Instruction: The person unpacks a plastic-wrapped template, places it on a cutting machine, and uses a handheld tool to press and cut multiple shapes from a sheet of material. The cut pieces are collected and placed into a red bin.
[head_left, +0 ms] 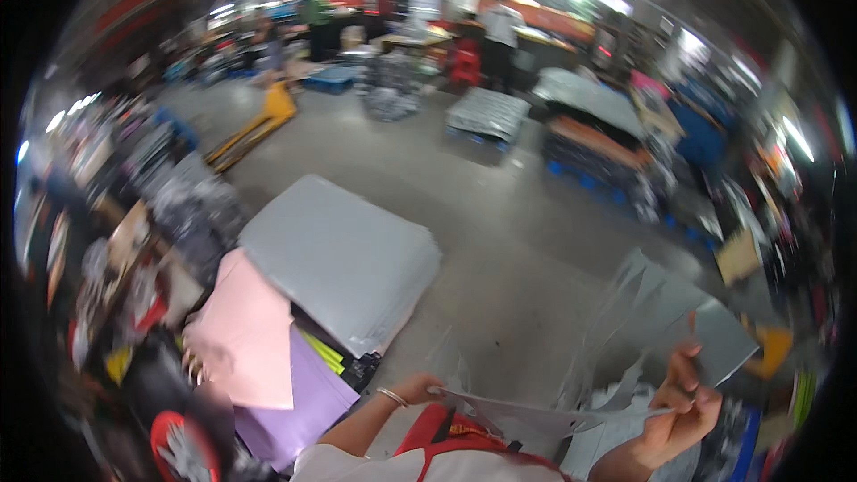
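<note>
At the lower middle, my left hand (418,388) is closed on one end of a thin grey sheet (527,415), which stretches across in front of my body. Its other end reaches my right hand (683,411), whose fingers are bent and closed around the edge. Crumpled, see-through plastic film (616,326) rises beyond the sheet, close to my right hand; where film and sheet meet is blurred. To the left of my left hand lies a large stack of grey sheets (344,254). A pink sheet (250,330) and a purple sheet (299,393) lie beside it.
A yellow pallet jack (259,125) stands at the far left. Wrapped stacks on blue pallets (589,183) line the far right, with a silvery pallet load (486,116) nearby. Grey floor (482,214) runs between. A person (500,31) stands at the back near a red stool (464,64).
</note>
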Available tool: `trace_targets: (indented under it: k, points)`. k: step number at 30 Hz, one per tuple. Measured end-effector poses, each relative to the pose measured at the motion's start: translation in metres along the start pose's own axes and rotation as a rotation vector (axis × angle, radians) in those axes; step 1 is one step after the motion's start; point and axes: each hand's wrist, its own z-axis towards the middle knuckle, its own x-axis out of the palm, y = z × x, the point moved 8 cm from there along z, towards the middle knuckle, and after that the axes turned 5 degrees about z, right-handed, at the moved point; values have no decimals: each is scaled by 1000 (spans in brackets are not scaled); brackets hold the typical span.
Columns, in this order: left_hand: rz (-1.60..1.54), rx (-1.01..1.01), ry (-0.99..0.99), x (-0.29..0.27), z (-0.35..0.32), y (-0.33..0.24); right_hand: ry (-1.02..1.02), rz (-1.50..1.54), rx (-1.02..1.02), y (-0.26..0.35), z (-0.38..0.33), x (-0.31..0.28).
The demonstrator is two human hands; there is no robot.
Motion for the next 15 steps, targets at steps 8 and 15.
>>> trace_targets:
  k: [8,15]
  points:
    - [266,-120,382,-30,75,25,-581,-349,-650,162,-136,-115]
    - [443,276,355,-77,231,-88,-1207,-303,-972,242,-298,-201]
